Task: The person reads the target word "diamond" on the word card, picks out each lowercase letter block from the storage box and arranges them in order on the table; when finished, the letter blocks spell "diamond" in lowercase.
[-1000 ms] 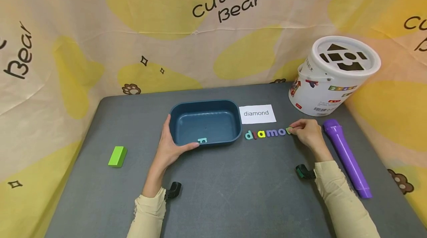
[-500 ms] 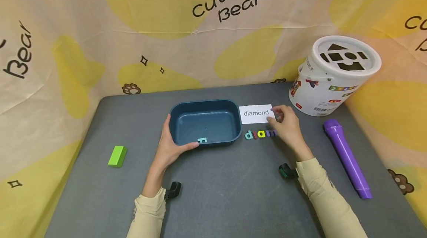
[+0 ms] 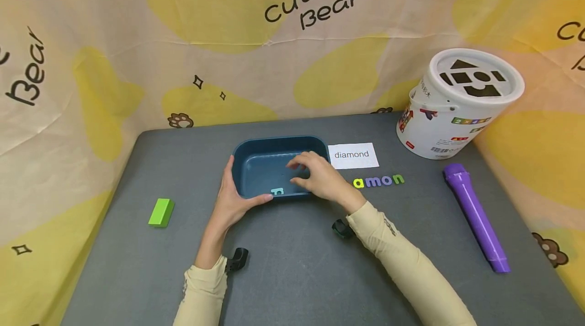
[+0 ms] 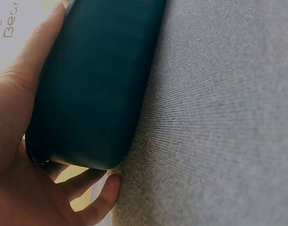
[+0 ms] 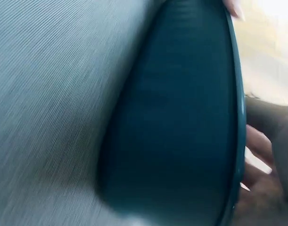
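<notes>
A dark blue tray (image 3: 320,161) stands mid-table. My left hand (image 3: 237,191) grips its front left corner, thumb on the left rim and fingers along the front wall (image 4: 96,84). One teal letter (image 3: 277,192) lies inside, by the front wall. My right hand (image 3: 297,173) hovers over the tray's right half, fingers loosely curved and apart, holding nothing that I can see; it is a little right of the teal letter. Right of the tray, coloured letters (image 3: 379,181) read "amon"; the row's left end is hidden behind my right hand. A white card (image 3: 353,155) above them reads "diamond".
A white shape-sorter bucket (image 3: 457,105) stands at the back right. A purple torch-like tube (image 3: 475,214) lies along the right side. A green block (image 3: 161,213) sits at the left. Patterned cloth walls surround the grey table (image 3: 297,275).
My right hand let go of the green letter at the right end of the row and swept left past the card to above the tray. The left hand stayed on the tray.
</notes>
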Demonstrator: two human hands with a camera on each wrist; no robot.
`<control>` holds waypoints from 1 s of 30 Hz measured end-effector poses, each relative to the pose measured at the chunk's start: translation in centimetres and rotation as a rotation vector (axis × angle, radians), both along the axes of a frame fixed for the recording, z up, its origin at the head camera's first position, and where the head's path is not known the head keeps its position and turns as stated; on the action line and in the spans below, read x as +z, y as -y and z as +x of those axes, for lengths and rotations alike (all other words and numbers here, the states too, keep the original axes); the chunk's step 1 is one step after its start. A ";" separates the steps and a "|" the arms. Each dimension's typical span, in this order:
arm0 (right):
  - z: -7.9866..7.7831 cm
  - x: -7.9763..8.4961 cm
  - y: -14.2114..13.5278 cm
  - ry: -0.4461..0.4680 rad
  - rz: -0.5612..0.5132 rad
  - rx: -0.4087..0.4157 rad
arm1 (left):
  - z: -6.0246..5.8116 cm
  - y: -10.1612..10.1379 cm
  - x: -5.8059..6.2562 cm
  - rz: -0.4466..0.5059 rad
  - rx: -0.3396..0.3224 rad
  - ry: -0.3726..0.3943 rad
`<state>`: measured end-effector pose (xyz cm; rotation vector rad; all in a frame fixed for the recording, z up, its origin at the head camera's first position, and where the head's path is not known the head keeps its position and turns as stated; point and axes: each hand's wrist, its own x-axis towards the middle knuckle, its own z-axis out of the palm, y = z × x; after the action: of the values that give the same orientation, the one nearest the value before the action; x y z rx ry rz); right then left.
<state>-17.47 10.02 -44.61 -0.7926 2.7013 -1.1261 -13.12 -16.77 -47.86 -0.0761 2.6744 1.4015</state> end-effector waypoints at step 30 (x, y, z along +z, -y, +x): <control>-1.7 -0.7 1.9 0.175 -0.106 0.051 | 0.1 -0.1 0.0 0.020 -0.007 0.004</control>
<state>-19.22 8.10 -45.29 -0.7351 2.4838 -1.2723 -13.07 -16.66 -47.86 -0.0678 2.6549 1.4239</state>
